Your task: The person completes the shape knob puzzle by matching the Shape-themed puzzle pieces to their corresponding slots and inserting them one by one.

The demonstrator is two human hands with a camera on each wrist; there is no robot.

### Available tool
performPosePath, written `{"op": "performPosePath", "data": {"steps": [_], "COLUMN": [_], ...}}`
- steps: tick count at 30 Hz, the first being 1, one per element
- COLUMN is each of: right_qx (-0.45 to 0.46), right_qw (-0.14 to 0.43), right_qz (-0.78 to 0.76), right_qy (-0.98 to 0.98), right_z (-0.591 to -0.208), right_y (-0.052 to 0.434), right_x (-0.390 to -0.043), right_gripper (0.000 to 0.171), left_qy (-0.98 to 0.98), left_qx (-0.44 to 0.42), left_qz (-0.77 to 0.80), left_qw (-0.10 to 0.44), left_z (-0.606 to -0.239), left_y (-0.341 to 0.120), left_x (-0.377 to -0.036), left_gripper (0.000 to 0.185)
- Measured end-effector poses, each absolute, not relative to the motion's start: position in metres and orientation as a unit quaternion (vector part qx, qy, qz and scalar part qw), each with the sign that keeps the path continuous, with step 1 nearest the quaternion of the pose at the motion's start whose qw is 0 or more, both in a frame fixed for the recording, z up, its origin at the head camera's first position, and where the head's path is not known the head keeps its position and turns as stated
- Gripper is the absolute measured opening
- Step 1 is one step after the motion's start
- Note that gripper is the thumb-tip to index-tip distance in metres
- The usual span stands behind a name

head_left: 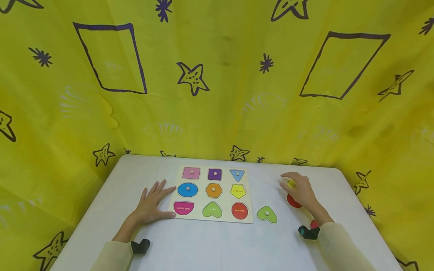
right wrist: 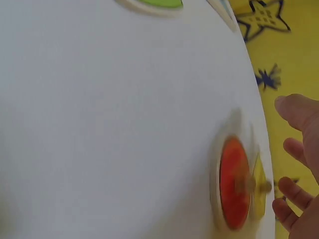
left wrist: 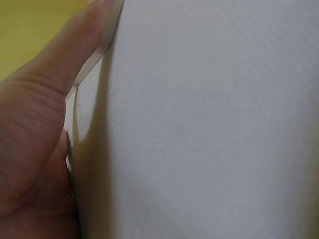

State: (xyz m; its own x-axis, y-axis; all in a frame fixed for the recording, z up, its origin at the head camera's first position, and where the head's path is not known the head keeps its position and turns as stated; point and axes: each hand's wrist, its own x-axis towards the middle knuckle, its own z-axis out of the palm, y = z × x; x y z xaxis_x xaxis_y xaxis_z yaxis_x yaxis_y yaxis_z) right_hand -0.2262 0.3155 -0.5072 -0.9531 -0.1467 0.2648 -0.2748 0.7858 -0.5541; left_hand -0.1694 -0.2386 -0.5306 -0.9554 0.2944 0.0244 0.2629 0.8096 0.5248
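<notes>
My left hand (head_left: 150,205) spread, touching left edge of puzzle board (head_left: 200,199), probably stopping slide. My right hand (head_left: 302,191): fingers apart, gripping nothing, near yellow piece (head_left: 291,183), right of board.

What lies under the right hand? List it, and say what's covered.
In the head view, a yellow piece and a red piece partly show under the right hand. It covers the rest of both; anything else directly beneath it is hidden there.
</notes>
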Motion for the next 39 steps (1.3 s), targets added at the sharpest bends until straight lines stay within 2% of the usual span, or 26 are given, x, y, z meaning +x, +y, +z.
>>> {"op": "performPosePath", "data": {"steps": [4, 15, 26, 39], "right_qx": [0.063, 0.013, -0.018, -0.027], "right_qw": [0.075, 0.028, 0.011, 0.007], "right_qz": [0.318, 0.313, 0.324, 0.335], "right_qy": [-0.943, -0.949, -0.946, -0.942], "right_z": [-0.508, -0.521, -0.518, -0.522], "right_y": [0.336, 0.357, 0.357, 0.36], "right_x": [-0.224, -0.219, -0.217, -0.22], "right_gripper": [0.036, 0.041, 0.036, 0.039], "left_qy": [0.951, 0.953, 0.954, 0.955], "left_qx": [0.147, 0.147, 0.145, 0.143], "left_qz": [0.27, 0.261, 0.259, 0.257], "left_qw": [0.029, 0.044, 0.04, 0.038], "left_z": [-0.529, -0.527, -0.527, -0.527], "left_y": [-0.238, -0.238, -0.237, -0.239], "left_x": [-0.17, -0.171, -0.171, -0.171], "left_gripper": [0.095, 0.095, 0.094, 0.094]}}
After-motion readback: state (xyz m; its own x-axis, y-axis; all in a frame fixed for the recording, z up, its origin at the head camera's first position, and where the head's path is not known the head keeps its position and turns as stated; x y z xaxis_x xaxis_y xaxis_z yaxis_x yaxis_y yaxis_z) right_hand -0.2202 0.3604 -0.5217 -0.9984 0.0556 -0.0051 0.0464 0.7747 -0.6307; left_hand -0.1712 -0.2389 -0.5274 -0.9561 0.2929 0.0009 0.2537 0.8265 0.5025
